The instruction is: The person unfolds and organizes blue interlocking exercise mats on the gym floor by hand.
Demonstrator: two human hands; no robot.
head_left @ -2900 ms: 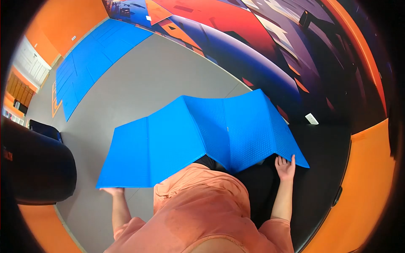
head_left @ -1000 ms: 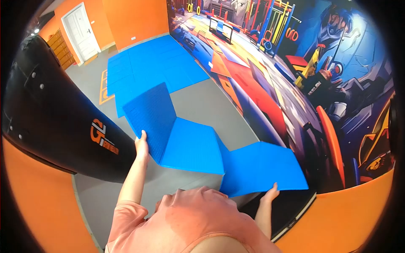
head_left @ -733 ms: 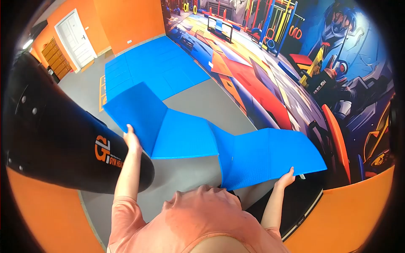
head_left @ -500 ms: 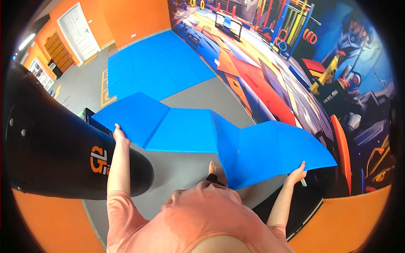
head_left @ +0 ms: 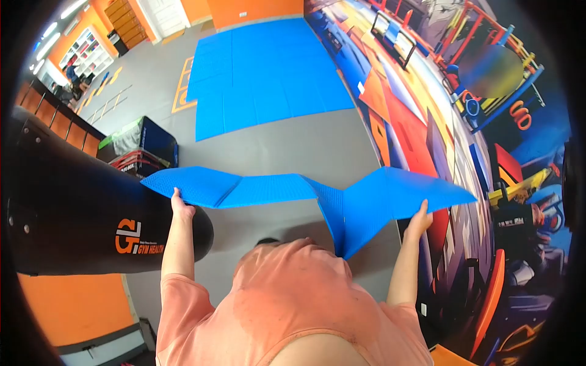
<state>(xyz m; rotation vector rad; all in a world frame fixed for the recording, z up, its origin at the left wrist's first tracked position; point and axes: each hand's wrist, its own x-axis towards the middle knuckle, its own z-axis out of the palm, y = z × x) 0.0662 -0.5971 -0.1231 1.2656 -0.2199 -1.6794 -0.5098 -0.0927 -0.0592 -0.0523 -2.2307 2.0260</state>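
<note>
A blue folding exercise mat [head_left: 268,188] spans the space in front of me, held up off the floor. Its textured panels zigzag at the creases, and one fold right of the middle hangs lowest. My left hand [head_left: 182,207] grips the near edge of the left end panel, thumb on top. On the other side, my right hand [head_left: 420,221] clasps the near edge of the right end panel. The fingers of both hands are mostly hidden beneath the mat.
A black punching bag [head_left: 91,207] stands close on my left. Beyond it is a black box [head_left: 157,141] with things on it. Blue floor mats [head_left: 268,79] cover the far floor beside the mural wall [head_left: 403,110]. Shelves [head_left: 86,52] and a person [head_left: 72,72] are far left.
My view has turned and shifted, bringing the black box and far shelves into sight. The held mat now looks flatter and more edge-on, both hands still gripping it.
</note>
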